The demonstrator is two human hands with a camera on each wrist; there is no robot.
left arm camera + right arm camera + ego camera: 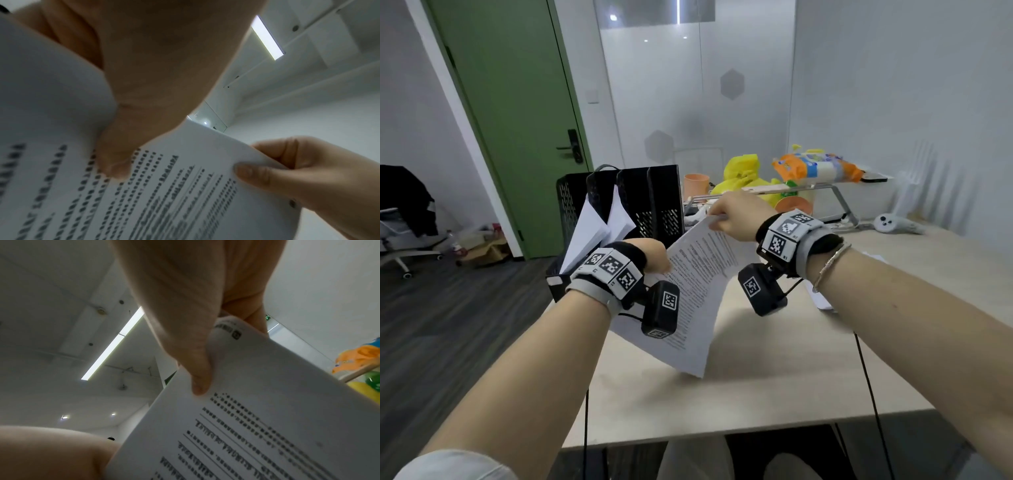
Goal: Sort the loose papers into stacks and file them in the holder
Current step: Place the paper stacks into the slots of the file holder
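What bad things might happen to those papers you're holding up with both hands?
1. The printed white paper stack is held only near its upper edge by the left hand and right hand; the free lower part droops and could fan apart or slip.
2. The black mesh file holder already has white sheets leaning out of it; pushing the stack in might crumple or knock them out.

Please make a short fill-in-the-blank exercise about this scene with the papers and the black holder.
1. Both hands hold a printed ____ above the table.
2. The right hand pinches its ____ corner.
3. The holder already contains ____ bundles of white paper.
4. The door behind the holder is ____.

Missing words: sheet; top; two; green
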